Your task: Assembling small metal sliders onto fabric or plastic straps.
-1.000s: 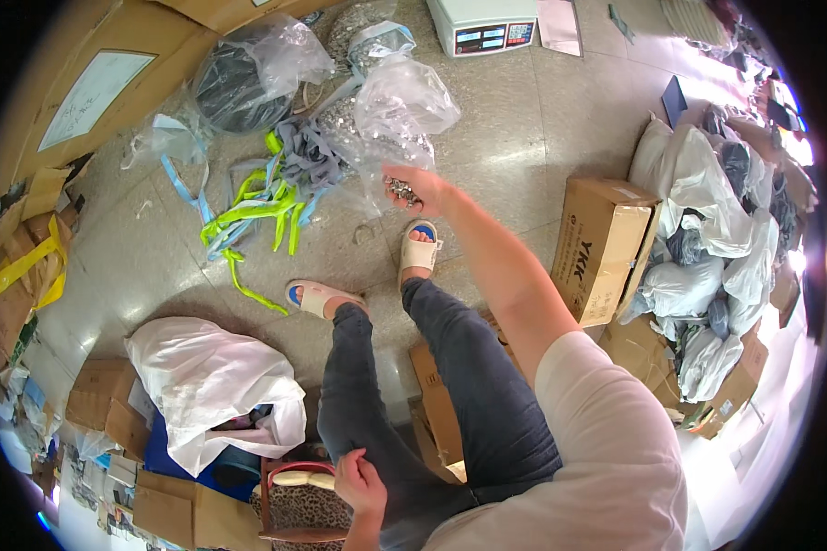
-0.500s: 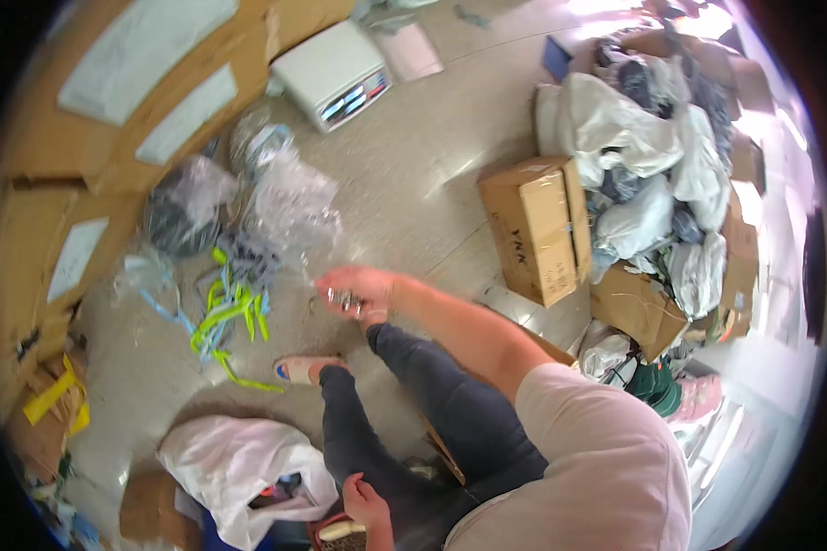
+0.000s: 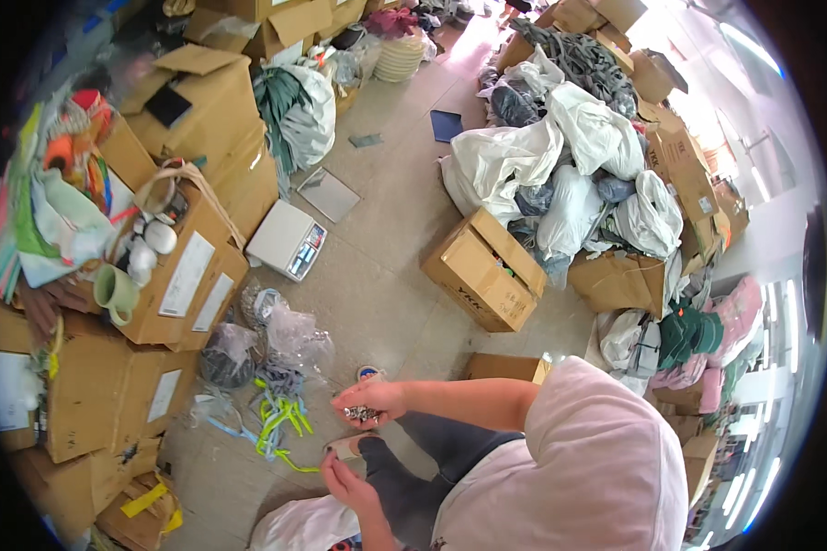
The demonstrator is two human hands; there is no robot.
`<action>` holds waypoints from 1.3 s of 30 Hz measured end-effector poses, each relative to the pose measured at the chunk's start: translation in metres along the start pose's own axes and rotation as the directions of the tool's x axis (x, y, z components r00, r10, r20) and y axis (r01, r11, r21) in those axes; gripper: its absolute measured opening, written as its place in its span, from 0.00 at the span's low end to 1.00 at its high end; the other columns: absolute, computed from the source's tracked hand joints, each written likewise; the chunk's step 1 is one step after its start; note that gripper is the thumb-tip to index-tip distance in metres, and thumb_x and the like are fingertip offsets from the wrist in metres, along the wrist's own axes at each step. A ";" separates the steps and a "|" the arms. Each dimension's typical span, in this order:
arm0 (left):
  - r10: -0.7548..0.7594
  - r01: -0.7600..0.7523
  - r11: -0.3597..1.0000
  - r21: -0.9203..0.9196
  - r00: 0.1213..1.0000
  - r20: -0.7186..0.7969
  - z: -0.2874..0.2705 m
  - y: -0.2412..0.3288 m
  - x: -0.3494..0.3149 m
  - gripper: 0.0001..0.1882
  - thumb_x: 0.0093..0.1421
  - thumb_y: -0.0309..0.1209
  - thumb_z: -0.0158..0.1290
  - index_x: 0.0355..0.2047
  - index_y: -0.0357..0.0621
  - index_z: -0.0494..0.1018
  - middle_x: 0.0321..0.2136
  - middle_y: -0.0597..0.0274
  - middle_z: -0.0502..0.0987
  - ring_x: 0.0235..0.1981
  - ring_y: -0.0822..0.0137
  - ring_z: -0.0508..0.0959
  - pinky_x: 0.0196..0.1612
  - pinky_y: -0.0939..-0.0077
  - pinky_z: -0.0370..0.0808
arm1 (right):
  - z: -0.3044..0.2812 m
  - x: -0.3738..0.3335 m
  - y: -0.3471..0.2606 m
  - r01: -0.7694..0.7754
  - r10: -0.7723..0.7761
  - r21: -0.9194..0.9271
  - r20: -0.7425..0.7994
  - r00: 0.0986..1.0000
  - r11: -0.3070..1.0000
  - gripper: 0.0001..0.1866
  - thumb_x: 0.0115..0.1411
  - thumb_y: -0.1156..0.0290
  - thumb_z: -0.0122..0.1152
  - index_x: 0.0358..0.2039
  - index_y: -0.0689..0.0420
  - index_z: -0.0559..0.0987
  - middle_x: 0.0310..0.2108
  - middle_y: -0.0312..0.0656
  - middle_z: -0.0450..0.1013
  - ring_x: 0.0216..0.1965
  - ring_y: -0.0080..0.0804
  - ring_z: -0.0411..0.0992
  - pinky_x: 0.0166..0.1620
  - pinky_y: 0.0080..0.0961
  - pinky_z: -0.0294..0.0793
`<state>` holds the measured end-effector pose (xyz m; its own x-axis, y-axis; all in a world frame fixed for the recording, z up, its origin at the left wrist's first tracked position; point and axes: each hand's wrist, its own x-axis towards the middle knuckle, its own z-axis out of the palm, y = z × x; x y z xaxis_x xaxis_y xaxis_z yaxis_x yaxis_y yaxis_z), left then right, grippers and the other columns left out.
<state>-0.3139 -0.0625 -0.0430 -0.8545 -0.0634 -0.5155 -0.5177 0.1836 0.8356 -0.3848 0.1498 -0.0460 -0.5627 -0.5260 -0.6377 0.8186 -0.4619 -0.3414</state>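
My right hand is cupped around a handful of small shiny metal pieces, too small to make out singly. Just nearer to me, my left hand is raised with its fingertips drawn together; whatever they pinch, if anything, is hidden. The two hands are apart. Beyond them on the floor lies a tangle of neon yellow-green and light blue straps. Clear plastic bags rest just past the straps.
A white digital scale stands on the floor ahead. Stacked cardboard boxes line the left. A carton and a pile of white sacks stand to the right. Another white sack sits at the lower edge.
The view has swung up, showing more of the room ahead. My left hand has come up from beside my leg toward my right hand, which still holds the metal pieces.
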 end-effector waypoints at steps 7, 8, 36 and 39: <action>0.438 -0.432 0.890 0.148 0.899 -0.011 0.000 0.100 -0.014 0.15 0.68 0.34 0.47 0.47 0.35 0.62 0.34 0.60 0.71 0.29 0.73 0.71 0.33 0.79 0.70 | 0.118 -0.027 -0.007 0.059 -0.062 -0.070 -0.046 0.997 0.996 0.18 0.66 0.48 0.50 0.31 0.47 0.77 0.21 0.24 0.68 0.15 0.12 0.59 0.14 0.13 0.50; 0.390 -0.384 0.917 0.108 0.920 -0.040 -0.010 0.104 -0.015 0.15 0.68 0.35 0.47 0.47 0.35 0.62 0.35 0.59 0.71 0.29 0.72 0.71 0.32 0.78 0.70 | 0.130 -0.025 -0.009 0.067 -0.070 -0.074 -0.033 0.997 0.995 0.18 0.66 0.48 0.50 0.31 0.47 0.77 0.21 0.24 0.68 0.15 0.12 0.59 0.14 0.13 0.50; 0.565 -0.131 0.775 0.618 0.582 -0.585 -0.545 0.142 -0.009 0.14 0.50 0.25 0.53 0.39 0.39 0.68 0.31 0.51 0.69 0.34 0.49 0.73 0.36 0.57 0.72 | 0.635 0.274 0.118 -0.229 0.373 -0.575 0.145 0.916 0.785 0.16 0.64 0.51 0.54 0.25 0.46 0.70 0.17 0.27 0.64 0.13 0.16 0.61 0.11 0.15 0.48; 0.527 -0.082 0.807 0.585 0.547 -0.650 -0.607 0.129 -0.004 0.13 0.53 0.24 0.52 0.39 0.38 0.67 0.29 0.49 0.69 0.33 0.46 0.72 0.36 0.54 0.70 | 0.677 0.325 0.152 -0.287 0.480 -0.648 0.139 0.866 0.706 0.16 0.64 0.51 0.55 0.25 0.46 0.70 0.18 0.27 0.65 0.13 0.17 0.61 0.11 0.16 0.48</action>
<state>-0.4025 -0.6336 0.1817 -0.7675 -0.5760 0.2814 -0.3236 0.7270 0.6056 -0.5206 -0.5751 0.1625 -0.1108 -0.7768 -0.6199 0.8136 0.2873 -0.5054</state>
